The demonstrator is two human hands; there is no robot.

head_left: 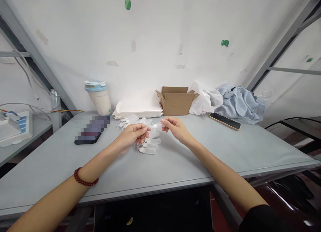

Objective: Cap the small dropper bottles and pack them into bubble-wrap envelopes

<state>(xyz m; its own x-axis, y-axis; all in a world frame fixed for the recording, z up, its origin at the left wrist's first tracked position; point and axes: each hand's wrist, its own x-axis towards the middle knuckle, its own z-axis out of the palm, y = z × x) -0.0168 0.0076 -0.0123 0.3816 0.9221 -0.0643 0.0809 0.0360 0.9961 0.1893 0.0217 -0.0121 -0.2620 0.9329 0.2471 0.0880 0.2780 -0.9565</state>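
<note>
Above the table, a small translucent plastic bottle (156, 126) lies sideways between my two hands. My left hand (135, 134) is closed in a pinch at its narrow tip end; whether it grips the tip or a thin white cord there is too small to tell. The fingertips of my right hand (176, 127) pinch the other end of the bottle. Beneath and in front of the hands, several similar bottles (147, 151) with thin white loops lie on the table. More bottles (130, 119) are heaped just behind my left hand, partly hidden by it.
On the grey table (190, 171) stand a tumbler (99, 98), a stack of white paper or envelopes (139, 110) and an open cardboard box (177, 101). A white plastic bag (204, 98) and blue cloth (238, 103) are right of it. Phones (92, 130) lie at both sides.
</note>
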